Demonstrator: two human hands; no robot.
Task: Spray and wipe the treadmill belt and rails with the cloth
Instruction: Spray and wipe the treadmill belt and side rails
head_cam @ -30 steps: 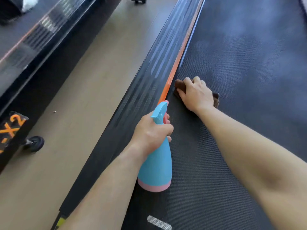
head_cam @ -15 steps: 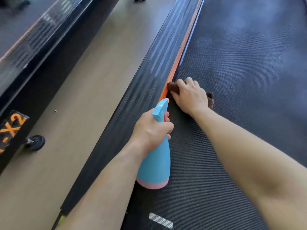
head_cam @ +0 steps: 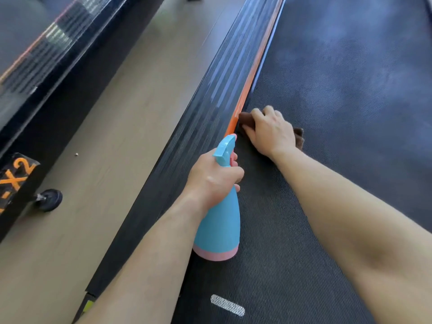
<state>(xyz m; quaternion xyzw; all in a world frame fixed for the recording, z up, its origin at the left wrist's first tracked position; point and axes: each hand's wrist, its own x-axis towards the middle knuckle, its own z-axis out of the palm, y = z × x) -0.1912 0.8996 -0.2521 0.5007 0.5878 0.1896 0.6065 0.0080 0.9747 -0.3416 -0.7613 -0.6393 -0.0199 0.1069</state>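
As seen from above, largest first: dark textured treadmill belt, paler patches at its far end; black ribbed side rail with orange edge strip along the belt's left; tan wood-look floor; blue plastic spray bottle, pink base, upright at the belt's left edge, neck clenched in the left grip; right grip, fingers curled over a brown cloth, pressing it onto the belt against the orange strip; black caster wheel on the floor.
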